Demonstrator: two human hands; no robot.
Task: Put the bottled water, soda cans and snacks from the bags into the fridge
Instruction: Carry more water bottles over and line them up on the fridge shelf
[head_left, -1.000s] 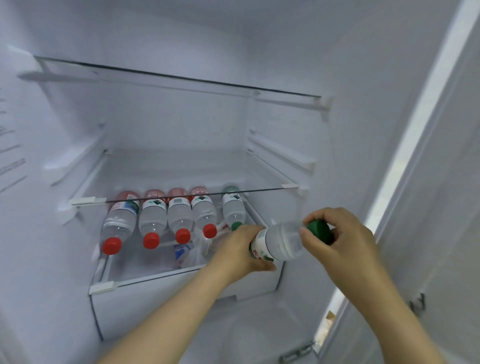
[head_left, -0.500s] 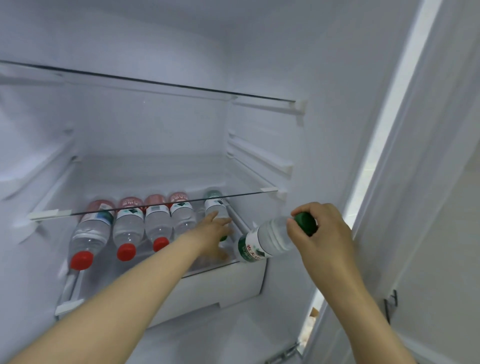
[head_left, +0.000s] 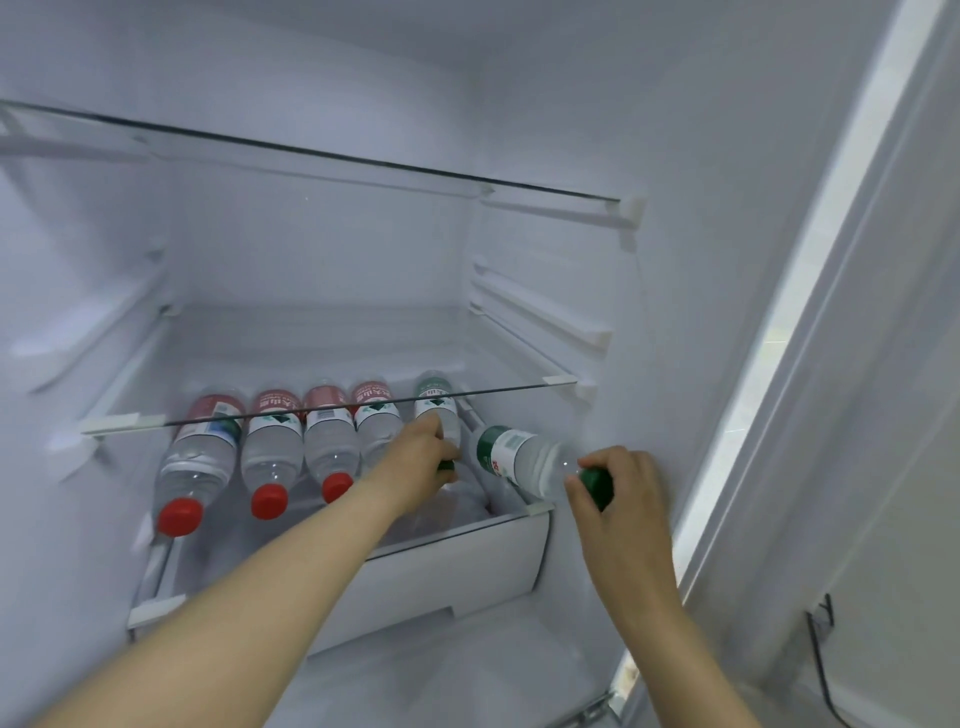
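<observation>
Head view, looking into a smooth, glossy white fridge, with a thin clear glass shelf crossing just above both hands and a white plastic drawer sitting open beneath them. Pinching with the right hand the round green cap of a clear cylindrical water bottle, holding it tilted, base pointing in over the drawer's right rim. Curling the left hand over the shoulder of a green-labelled bottle lying in the drawer between the hands; further left of that hand, lying side by side, four red-capped bottles
</observation>
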